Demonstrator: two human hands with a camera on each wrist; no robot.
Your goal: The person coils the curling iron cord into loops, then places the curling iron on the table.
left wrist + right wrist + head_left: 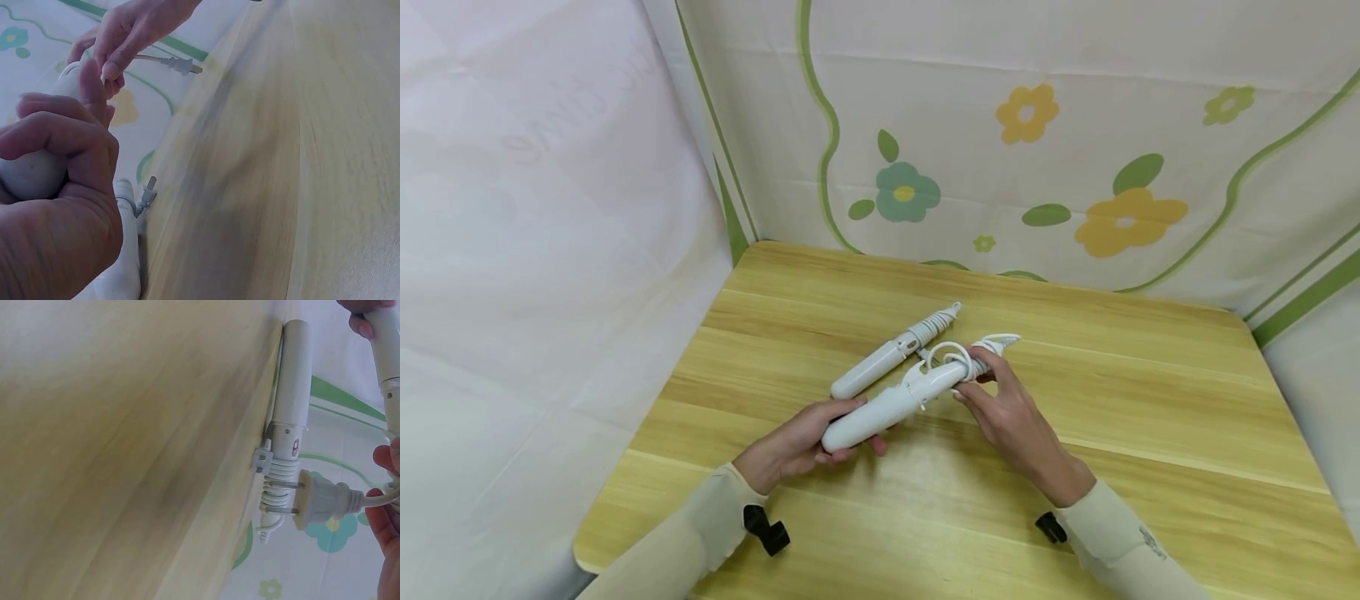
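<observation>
My left hand (pixel 801 435) grips the thick rounded end of a white corded wand (pixel 891 407), which looks like a curling iron, above the table. At the thin end of this wand, my right hand (pixel 1015 421) pinches the white cord (pixel 953 348), which lies in loose loops around the handle. A two-pin plug (pixel 322 500) hangs from the cord near the right fingers. Behind the held wand, a similar second wand (pixel 874 368) lies on the table, its cord wound in tight coils around its handle and its own plug (pixel 262 460) beside the coils.
The wood-grain table (pixel 1135 400) reaches out on both sides of the hands. A pale cloth wall with printed flowers (pixel 970 75) stands along its back edge, and plain white cloth (pixel 550 292) hangs at the left. Each sleeve carries a black wrist mount (pixel 766 531).
</observation>
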